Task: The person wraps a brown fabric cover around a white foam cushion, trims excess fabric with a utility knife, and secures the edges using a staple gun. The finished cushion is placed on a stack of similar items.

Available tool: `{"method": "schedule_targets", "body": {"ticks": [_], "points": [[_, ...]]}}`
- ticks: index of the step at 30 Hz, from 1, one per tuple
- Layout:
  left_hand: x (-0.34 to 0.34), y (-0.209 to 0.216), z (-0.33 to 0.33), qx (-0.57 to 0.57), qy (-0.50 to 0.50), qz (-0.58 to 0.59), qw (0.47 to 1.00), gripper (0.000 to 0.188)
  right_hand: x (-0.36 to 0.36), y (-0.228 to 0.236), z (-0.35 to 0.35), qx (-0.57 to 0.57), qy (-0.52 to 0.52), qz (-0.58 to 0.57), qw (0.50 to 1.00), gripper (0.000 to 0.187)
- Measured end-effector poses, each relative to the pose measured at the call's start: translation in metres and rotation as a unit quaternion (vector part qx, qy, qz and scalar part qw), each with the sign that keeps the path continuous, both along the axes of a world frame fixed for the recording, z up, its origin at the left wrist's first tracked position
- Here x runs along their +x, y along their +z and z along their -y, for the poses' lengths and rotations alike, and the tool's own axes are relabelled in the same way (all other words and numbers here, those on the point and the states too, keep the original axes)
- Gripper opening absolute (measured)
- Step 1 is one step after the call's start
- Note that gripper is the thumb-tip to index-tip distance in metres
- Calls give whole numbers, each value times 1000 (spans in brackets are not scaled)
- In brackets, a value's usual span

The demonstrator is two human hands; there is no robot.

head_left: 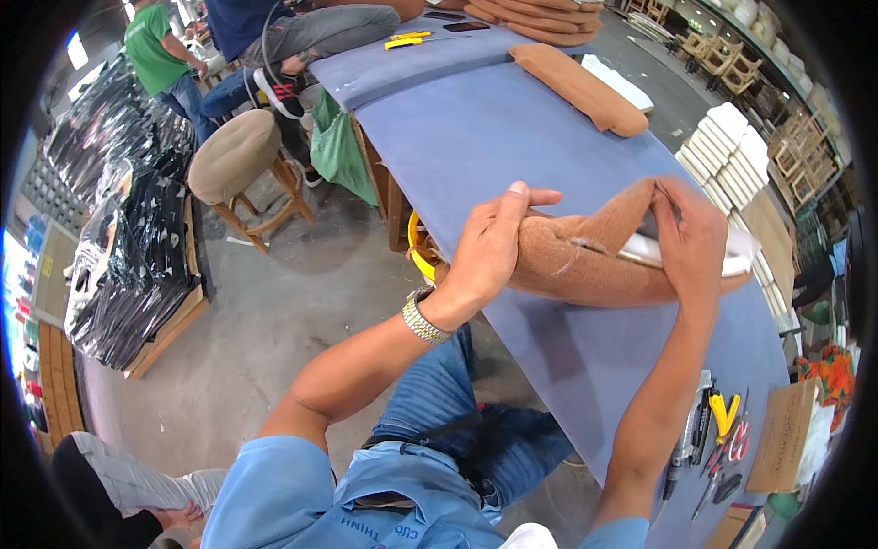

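Observation:
Over the blue-topped table, a long brown fabric cushion cover (594,274) lies with a slit along its upper side. White padding (645,249) shows through this opening. My left hand (494,242) holds the cushion's left end, with the thumb up and a finger stretched along the top. On the other side, my right hand (690,240) pinches the raised edge of the brown fabric and lifts it away from the padding. What lies under the right palm is hidden. A metal-band watch (424,317) is on my left wrist.
Another brown cushion (581,89) lies farther back on the table (457,137), near a brown stack (544,18) and yellow-handled tools (407,39). Yellow-handled pliers (724,416) and several tools lie near right. A padded stool (236,160) stands left; people (155,55) are behind it.

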State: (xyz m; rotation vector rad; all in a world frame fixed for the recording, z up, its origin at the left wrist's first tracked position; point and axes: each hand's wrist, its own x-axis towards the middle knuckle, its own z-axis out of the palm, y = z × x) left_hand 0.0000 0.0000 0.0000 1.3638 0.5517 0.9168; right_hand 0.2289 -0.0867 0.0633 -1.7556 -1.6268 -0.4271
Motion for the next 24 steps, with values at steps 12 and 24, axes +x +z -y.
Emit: {"method": "schedule_targets", "body": {"ticks": [12,24], "points": [[-21,-19,-17,51,-13,-38,998,68,-44,9,-18,-93,152,-96,979,17],[-48,44,-41,216,-232,-225,921,27,-58,3,5,-142,116,-156,970,18]]}}
